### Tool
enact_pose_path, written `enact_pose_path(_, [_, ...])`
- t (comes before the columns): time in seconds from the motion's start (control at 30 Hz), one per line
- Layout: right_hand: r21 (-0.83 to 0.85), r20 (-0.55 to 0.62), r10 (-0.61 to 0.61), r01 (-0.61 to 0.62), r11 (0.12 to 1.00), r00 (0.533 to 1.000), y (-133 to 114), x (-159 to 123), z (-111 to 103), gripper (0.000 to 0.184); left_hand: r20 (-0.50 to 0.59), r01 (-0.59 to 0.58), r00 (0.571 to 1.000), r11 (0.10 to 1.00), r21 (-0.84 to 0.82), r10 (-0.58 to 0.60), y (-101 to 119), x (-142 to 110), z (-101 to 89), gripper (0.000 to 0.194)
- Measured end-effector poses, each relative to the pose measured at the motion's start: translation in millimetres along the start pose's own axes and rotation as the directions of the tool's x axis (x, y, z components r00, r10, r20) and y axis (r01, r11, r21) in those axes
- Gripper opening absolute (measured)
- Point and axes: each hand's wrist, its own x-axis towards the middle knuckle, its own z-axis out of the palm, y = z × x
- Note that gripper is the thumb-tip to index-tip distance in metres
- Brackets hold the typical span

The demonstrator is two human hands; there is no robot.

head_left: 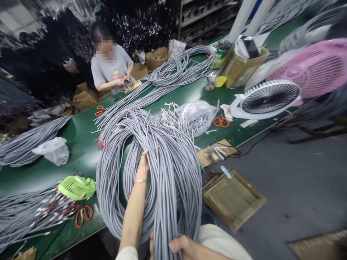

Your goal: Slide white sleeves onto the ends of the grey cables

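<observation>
A big looped bundle of grey cables (168, 173) lies across the near edge of the green table and hangs over it toward me. My left hand (144, 160) reaches into the loop, its thumb showing against the strands and its other fingers hidden behind them. At the bottom of the view, my right hand (184, 245) is wrapped round the lower part of the same bundle. Stripped white ends fan out at the bundle's far side, beside a clear plastic bag (200, 115) of white pieces. Reddish wire ends (101, 143) show at its left.
Orange-handled scissors (221, 122) lie to the right, near a white fan (267, 99) and a pink fan (311, 68). A green fan (77, 187) and more scissors (84, 215) lie left. Across the green table (84, 126) a person (111, 68) handles small parts. A wooden stool (234, 200) stands right.
</observation>
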Motion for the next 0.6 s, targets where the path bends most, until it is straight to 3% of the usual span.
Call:
enact_pose_path(0.1, [-0.009, -0.033, -0.083, 0.083, 0.997, 0.996, 3.5, 2.1, 4.7, 0.057, 0.064, 0.035, 0.997, 0.998, -0.06, -0.031, 4.7, -2.4, 3.8, 0.049])
enact_pose_path(0.23, [-0.007, -0.045, -0.175, 0.175, 0.985, 0.984, 4.7, 0.5, 7.5, 0.056, 0.096, -0.038, 0.994, 0.997, -0.07, 0.045, 23.4, -12.6, 4.9, 0.041])
enact_pose_path(0.37, [0.025, -0.059, -0.201, 0.203, 0.979, 0.978, 5.4, -0.2, 3.4, 0.05, 0.038, -0.112, 0.993, 0.991, -0.078, 0.115, 53.4, -33.5, -0.4, 0.038])
enact_pose_path(0.47, [0.043, -0.056, -0.207, 0.209, 0.977, 0.977, 5.7, 1.4, -1.0, 0.046, 0.0, -0.233, 0.972, 0.966, -0.115, 0.235, 80.0, -54.7, -6.1, 0.034])
enact_pose_path(0.53, [0.044, -0.052, -0.221, 0.223, 0.974, 0.974, 5.6, 3.4, -2.3, 0.044, -0.015, -0.31, 0.95, 0.932, -0.189, 0.313, 98.5, -71.5, -9.6, 0.029])
enact_pose_path(0.6, [0.029, -0.051, -0.23, 0.232, 0.972, 0.972, 5.2, 6.3, -1.2, 0.042, -0.012, -0.302, 0.949, 0.892, -0.336, 0.316, 117.7, -91.1, -13.4, 0.028])
